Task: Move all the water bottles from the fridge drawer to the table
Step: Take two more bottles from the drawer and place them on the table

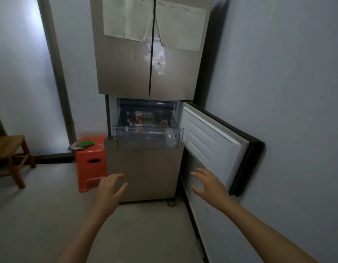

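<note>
The water bottles (145,116) are in the clear plastic drawer (147,143), right around the middle of the frame. They're see-through with red and white labels, lying on their sides in a bit of a jumble, and there's one more clear bottle lying low at the drawer's right end, visible through the front wall. I can't really count them, too blurry in there. The drawer is pulled out and sticks forward from the fridge (143,177), which is a tall beige thing running up the centre of the frame. The compartment door (211,149) is swung wide open to the right, white inside with a dark rim, sitting close to the wall on that side. The two upper doors above are closed, and some pale sheets of paper (126,18) are stuck across them at the top of the frame. Both hands are in the lower middle, reaching toward the fridge: left hand (109,188) and right hand (209,185), fingers spread and loose, nothing in either one, and neither is touching the drawer, they're both well below it in the frame, in front of the plain lower panel. Just left of the fridge there's an orange plastic stool (90,164) right up against it, with something green (86,143) lying on top. Further out at the left edge is a wooden stool (6,147) on the pale floor.
</note>
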A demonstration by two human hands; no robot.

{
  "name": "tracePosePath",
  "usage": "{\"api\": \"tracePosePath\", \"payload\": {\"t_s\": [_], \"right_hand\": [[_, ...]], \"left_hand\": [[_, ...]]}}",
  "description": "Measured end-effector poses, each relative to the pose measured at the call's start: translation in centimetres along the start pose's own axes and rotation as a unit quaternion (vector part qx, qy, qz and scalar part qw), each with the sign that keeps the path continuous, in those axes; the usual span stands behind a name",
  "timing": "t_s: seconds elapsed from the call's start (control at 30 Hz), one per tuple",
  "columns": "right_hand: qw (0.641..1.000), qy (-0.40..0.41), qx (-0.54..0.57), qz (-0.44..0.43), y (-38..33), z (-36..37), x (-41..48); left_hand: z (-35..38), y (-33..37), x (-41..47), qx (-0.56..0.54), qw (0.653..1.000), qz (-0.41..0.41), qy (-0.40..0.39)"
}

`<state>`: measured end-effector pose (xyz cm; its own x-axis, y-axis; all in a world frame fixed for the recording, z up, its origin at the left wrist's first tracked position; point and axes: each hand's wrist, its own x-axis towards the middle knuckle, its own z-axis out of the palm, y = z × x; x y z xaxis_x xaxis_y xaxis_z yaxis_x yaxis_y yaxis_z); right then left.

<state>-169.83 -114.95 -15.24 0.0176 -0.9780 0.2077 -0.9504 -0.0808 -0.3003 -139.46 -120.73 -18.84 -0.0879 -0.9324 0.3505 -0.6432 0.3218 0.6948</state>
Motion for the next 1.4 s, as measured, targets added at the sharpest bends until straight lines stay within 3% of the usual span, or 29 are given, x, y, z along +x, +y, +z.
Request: {"api": "tracePosePath", "payload": {"t_s": [0.6, 0.93, 1.2, 1.4], "right_hand": [[0.991, -0.046, 0.125, -0.032, 11.1, 4.4, 18.9], [0.98, -0.093, 0.158, -0.074, 9.7, 9.6, 29.1], [0.982, -0.054, 0.164, -0.078, 7.9, 12.1, 41.0], [0.988, -0.011, 0.149, -0.041, 7.4, 12.8, 49.1]], "left_hand": [[13.4, 6.4, 13.4, 0.027, 0.997, -0.045, 0.062], [13.2, -0.2, 17.7, 0.064, 0.986, -0.136, 0.076], [13.7, -6.9, 29.1, 0.043, 0.989, -0.113, 0.086], [13.3, -10.1, 38.9, 0.053, 0.995, -0.048, 0.063]]}}
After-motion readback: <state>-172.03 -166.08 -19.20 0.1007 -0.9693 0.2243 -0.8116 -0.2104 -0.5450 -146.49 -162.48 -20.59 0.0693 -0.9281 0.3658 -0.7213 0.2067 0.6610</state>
